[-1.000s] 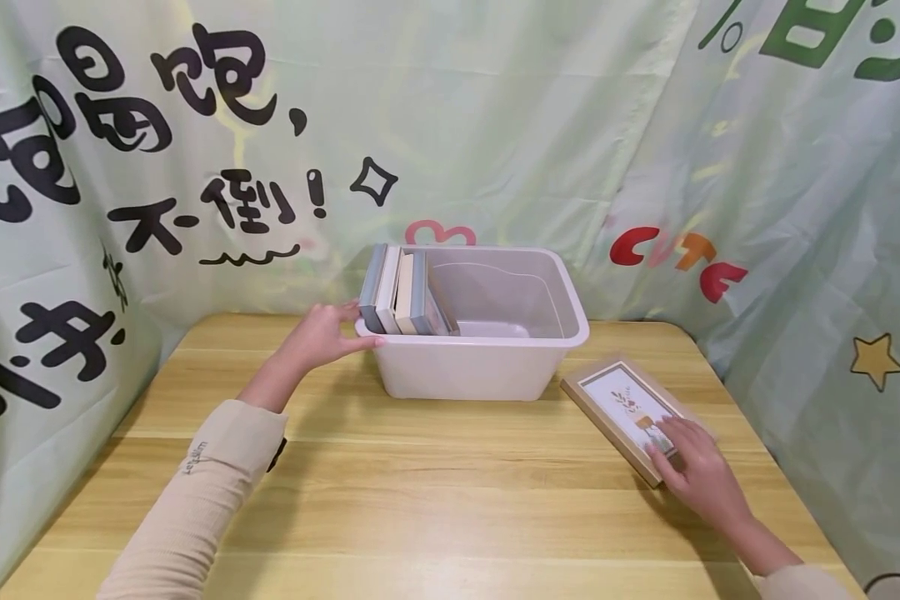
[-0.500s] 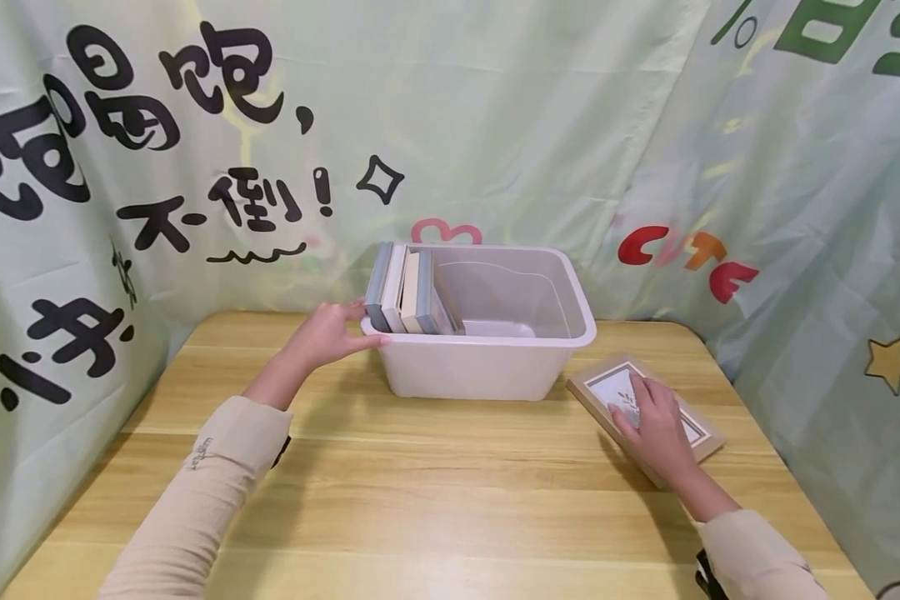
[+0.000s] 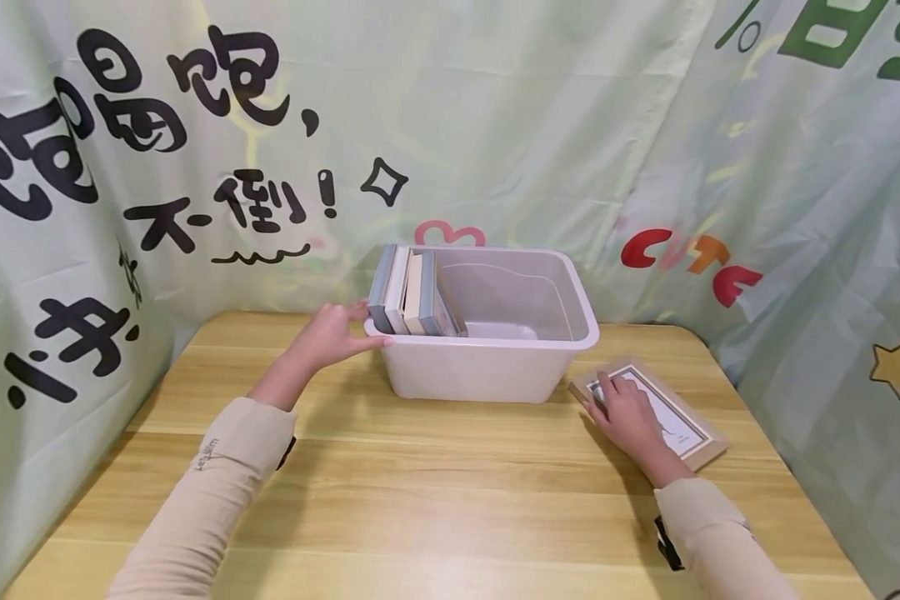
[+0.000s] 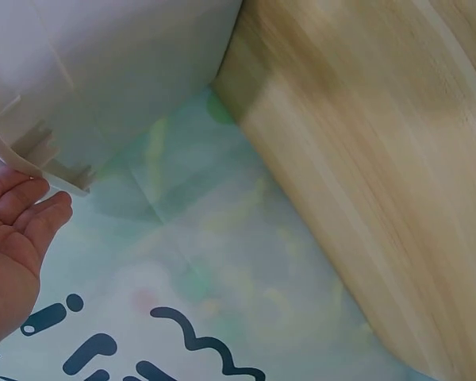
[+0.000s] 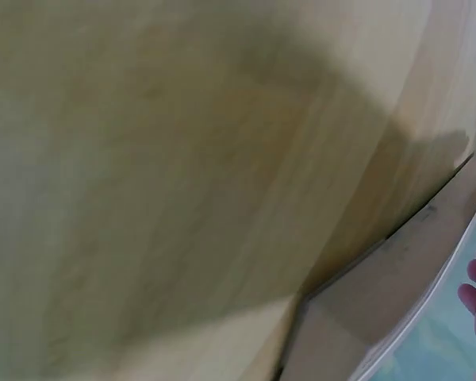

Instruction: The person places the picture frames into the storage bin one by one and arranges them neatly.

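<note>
A pale lilac plastic bin (image 3: 487, 367) stands at the back middle of the table. My left hand (image 3: 326, 337) holds its left front corner, the thumb along the front rim; in the left wrist view the fingers (image 4: 51, 218) lie under the rim. Several thin book-like or frame-like items (image 3: 420, 292), blue, white and cream, stand upright against the bin's left end. To the right, a wooden picture frame (image 3: 701, 446) with a white print lies face up on the table. Over its left part is my right hand (image 3: 630, 417), fingers slightly bent; whether they touch it is unclear.
The wooden table (image 3: 435, 492) has a light grain and rounded back corners. A pale green printed curtain (image 3: 510, 125) hangs close behind and along both sides. The bin's right part shows its bare floor (image 3: 502, 331).
My right hand has slid leftward and away from me across the picture frame, from its near right part to its left part. The left hand keeps its place on the bin.
</note>
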Action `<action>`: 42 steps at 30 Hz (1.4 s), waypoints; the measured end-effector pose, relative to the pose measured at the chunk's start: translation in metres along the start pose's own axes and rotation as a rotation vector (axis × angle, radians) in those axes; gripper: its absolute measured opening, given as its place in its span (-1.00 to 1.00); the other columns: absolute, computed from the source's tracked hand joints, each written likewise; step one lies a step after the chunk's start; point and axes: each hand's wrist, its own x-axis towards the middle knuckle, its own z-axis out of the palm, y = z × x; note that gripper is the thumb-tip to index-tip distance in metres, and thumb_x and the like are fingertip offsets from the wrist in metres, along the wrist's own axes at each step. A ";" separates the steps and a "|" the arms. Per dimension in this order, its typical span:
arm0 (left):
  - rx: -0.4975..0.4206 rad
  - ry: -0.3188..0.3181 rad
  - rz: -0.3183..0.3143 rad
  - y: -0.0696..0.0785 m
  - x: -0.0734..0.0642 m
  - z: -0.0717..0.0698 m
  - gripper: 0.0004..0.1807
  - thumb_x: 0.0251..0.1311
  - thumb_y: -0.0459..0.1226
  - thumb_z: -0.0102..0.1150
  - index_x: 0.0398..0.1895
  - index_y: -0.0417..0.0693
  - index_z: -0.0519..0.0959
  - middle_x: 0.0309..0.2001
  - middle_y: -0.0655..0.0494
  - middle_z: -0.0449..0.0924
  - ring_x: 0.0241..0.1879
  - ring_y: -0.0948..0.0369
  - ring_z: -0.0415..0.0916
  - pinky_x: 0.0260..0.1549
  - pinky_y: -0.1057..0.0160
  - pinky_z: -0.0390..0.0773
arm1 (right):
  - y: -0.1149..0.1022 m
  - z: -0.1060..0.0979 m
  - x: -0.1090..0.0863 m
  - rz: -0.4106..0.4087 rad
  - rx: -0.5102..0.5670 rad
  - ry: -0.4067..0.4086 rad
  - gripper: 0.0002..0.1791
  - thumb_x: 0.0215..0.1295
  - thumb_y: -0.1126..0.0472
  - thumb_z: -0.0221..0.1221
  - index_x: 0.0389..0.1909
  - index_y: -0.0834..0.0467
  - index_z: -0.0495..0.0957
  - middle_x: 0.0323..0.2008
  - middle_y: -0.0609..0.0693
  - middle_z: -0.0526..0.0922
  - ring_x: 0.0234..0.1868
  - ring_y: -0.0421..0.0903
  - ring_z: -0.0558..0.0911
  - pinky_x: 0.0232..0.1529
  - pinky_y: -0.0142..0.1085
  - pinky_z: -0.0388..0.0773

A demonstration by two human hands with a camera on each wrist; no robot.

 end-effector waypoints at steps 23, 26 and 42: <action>-0.025 0.012 -0.006 0.003 0.000 0.000 -0.27 -0.02 0.06 0.30 0.06 -0.35 0.51 0.19 -0.28 0.36 0.17 -0.14 0.37 0.11 -0.05 0.44 | -0.004 0.012 0.022 0.134 -0.043 -0.348 -0.53 0.28 0.01 0.05 0.03 0.26 0.29 -0.24 0.31 0.49 -0.34 0.24 0.54 -0.52 0.04 0.47; -0.034 0.019 -0.006 0.003 0.000 0.001 -0.27 -0.03 0.06 0.31 0.06 -0.34 0.51 0.19 -0.28 0.37 0.17 -0.13 0.38 0.11 -0.04 0.44 | -0.002 0.011 0.023 0.135 -0.039 -0.410 -0.49 0.30 -0.01 0.03 0.13 0.24 0.24 -0.20 0.34 0.49 -0.38 0.25 0.56 -0.57 0.01 0.47; -0.052 0.029 0.010 0.001 0.000 0.002 -0.30 -0.02 0.01 0.33 0.06 -0.35 0.50 0.17 -0.32 0.36 0.15 -0.14 0.39 0.12 -0.05 0.43 | 0.004 0.008 0.021 0.008 0.125 -0.387 -0.63 0.27 -0.02 0.10 -0.26 0.20 0.24 -0.51 0.14 0.44 -0.53 0.17 0.55 -0.58 -0.03 0.48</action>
